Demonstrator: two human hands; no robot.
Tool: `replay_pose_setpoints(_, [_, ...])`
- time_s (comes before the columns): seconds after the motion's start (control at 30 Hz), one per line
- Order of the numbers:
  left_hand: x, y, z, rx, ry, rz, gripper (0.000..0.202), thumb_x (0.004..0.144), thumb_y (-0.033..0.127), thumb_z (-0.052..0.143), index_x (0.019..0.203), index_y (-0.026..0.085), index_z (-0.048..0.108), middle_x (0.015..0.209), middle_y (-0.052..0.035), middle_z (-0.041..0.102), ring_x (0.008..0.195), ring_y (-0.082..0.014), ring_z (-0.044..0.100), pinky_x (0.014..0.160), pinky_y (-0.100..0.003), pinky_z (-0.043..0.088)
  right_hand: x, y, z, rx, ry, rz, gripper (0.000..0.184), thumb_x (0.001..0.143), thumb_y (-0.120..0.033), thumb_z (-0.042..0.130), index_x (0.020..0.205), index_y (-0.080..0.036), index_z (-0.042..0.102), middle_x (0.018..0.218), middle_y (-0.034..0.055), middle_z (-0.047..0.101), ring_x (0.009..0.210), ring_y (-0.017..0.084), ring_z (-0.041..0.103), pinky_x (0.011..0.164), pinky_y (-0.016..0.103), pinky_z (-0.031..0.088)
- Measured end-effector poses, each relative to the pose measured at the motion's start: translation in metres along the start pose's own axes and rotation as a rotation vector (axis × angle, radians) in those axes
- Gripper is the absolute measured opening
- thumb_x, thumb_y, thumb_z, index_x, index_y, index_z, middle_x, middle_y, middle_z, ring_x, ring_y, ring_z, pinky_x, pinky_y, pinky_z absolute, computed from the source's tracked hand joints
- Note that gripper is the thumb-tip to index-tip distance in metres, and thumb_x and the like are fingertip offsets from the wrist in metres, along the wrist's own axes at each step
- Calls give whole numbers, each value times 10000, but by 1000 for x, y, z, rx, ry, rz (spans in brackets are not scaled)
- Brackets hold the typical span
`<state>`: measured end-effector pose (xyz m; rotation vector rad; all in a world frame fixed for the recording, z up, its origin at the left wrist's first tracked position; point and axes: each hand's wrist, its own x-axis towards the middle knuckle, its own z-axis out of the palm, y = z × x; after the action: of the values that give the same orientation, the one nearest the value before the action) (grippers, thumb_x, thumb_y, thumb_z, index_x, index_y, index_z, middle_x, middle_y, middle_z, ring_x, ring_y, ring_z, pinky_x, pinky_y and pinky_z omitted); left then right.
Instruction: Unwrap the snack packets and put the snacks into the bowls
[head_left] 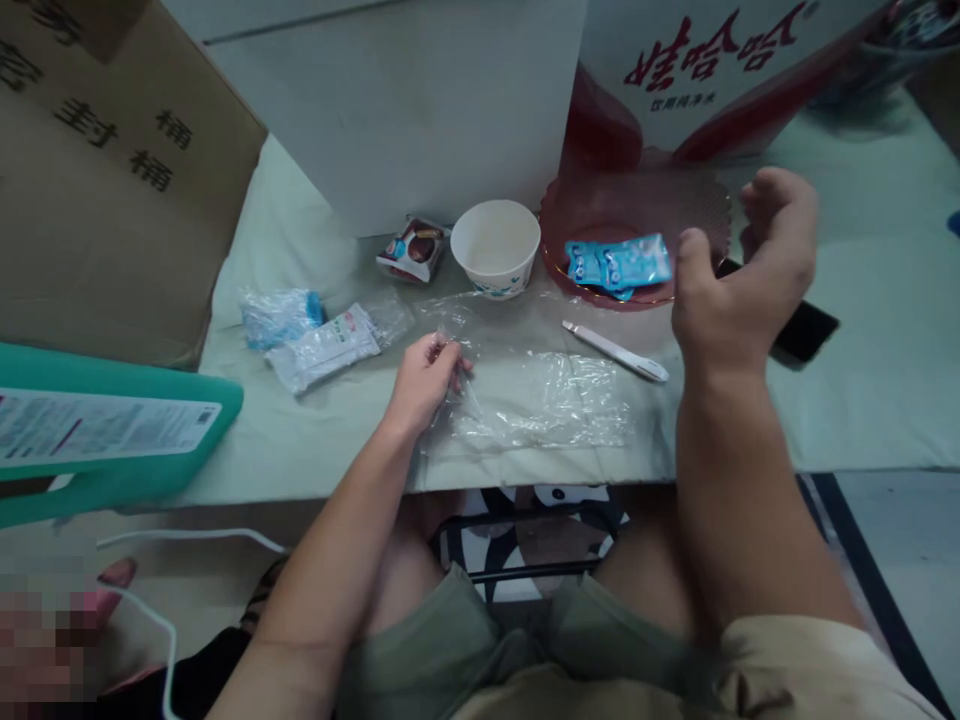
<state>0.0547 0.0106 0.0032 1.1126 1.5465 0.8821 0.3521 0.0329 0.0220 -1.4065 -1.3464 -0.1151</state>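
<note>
My left hand pinches the left edge of a clear plastic bag that lies flat on the pale green table. My right hand is raised above the table's right side, fingers loosely curled and apart, holding nothing. Just left of it, blue snack packets lie on a red plate. A white pen-like stick lies between the bag and the plate. A white paper bowl stands behind the bag.
A small snack box sits left of the bowl. Wrapped packets lie at the left. A black phone rests under my right hand. Cardboard boxes stand at the back, and a teal lid is at the left edge.
</note>
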Motion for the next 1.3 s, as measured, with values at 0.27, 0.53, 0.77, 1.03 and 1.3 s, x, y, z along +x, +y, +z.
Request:
replay_pose_setpoints(0.27, [-2, 2, -14, 93, -23, -44, 235, 907, 365, 597, 757, 194, 535, 630, -4, 657, 434, -99, 551, 388, -183, 302, -21, -76, -10, 216, -277, -65, 143, 882, -207, 565, 974, -221, 674, 946, 56, 763, 876, 198, 736, 817, 367, 580])
replay_pose_setpoints(0.53, [-10, -5, -43, 489, 380, 320, 522, 681, 177, 812, 1146, 222, 581, 1169, -102, 640, 1180, -307, 637, 999, -398, 527, -69, -71, -27, 11, -1059, -98, 445, 831, -421, 727, 1228, -222, 694, 1243, 129, 758, 1113, 339, 714, 945, 497, 563])
replay_pose_setpoints(0.77, [-67, 29, -40, 588, 88, 611, 230, 804, 270, 735, 991, 204, 620, 1160, -89, 604, 1211, -302, 591, 1139, -442, 424, -101, -73, -52, 66, -1152, -160, 84, 847, -269, 643, 777, -238, 679, 1048, 75, 773, 1012, 284, 717, 929, 477, 549])
replay_pose_setpoints(1.03, [-110, 12, -39, 885, -584, 474, 251, 670, 260, 742, 919, 232, 727, 1272, -96, 719, 1268, -356, 626, 1140, -468, 428, -113, -69, -86, 463, -865, 337, 221, 848, -439, 734, 802, -228, 684, 860, 51, 786, 855, 228, 747, 826, 393, 578])
replay_pose_setpoints(1.3, [-101, -2, -58, 318, -289, 273, 162, 766, 192, 637, 643, 207, 741, 986, -79, 790, 995, -224, 735, 947, -338, 556, -128, -43, -101, 526, -915, 299, 528, 720, -466, 867, 1180, -283, 685, 1306, 87, 742, 1482, 338, 500, 1204, 587, 417])
